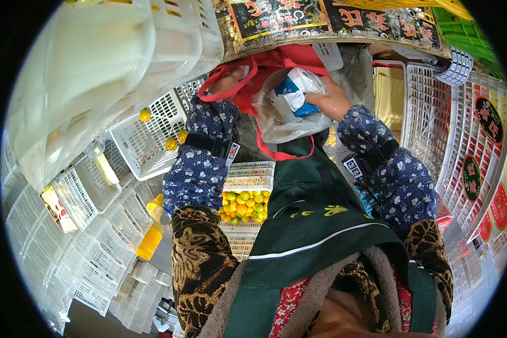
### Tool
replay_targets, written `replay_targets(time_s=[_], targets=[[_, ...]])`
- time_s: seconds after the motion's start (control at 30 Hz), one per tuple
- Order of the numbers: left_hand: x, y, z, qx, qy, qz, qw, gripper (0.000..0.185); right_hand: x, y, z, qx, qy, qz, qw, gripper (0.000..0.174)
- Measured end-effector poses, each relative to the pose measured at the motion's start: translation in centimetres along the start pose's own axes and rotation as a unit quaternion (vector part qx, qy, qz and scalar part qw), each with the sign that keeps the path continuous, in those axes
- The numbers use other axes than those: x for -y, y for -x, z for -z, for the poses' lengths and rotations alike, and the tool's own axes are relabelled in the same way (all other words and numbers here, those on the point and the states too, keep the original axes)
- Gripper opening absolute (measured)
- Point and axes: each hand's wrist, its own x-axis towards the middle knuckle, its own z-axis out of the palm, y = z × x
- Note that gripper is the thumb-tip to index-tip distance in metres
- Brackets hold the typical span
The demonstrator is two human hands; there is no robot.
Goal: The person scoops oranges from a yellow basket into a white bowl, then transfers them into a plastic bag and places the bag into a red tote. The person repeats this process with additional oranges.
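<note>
Before me a red tote bag [287, 55] hangs open, with its strap loops spread to the left and below. In its mouth is a translucent plastic bag [274, 126] around a blue-and-white package [306, 110] and a knotted white plastic bag [306, 80]. My right hand [333, 101] grips this bundle from the right, thumb on top. At the tote's left side my left hand [228, 80] holds the red fabric, partly covered by a strap; its fingertips are hidden.
A white crate [129, 145] with a few orange citrus fruits stands at left. Below it are stacked clear baskets [105, 241]. Another crate of citrus fruits [245, 207] sits beside my apron. White crates [464, 143] line the right; a board [279, 31] bearing writing spans the top.
</note>
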Motion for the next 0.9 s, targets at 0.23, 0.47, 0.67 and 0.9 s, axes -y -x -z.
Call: replay_targets(time_s=[0.23, 0.47, 0.67, 0.9], targets=[[-0.4, 0.2, 0.9, 0.045, -0.020, 0.025, 0.998, 0.028, 1.1, 0.4, 0.0, -0.007, 0.017, -0.003, 1.000, 0.071], [-2.6, 0.3, 0.8, 0.108, -0.070, 0.079, 0.989, 0.027, 1.3, 0.8, 0.2, -0.019, -0.070, -0.001, 0.997, 0.072], [-4.7, 2.0, 0.7, 0.025, -0.176, -0.056, 0.982, 0.017, -0.4, -0.3, 0.0, -0.033, -0.075, -0.001, 0.997, 0.072], [-2.7, 1.3, 1.1, 0.025, -0.057, -0.118, 0.991, 0.022, -1.6, -1.0, -0.5, -0.036, -0.079, 0.013, 0.996, 0.074]])
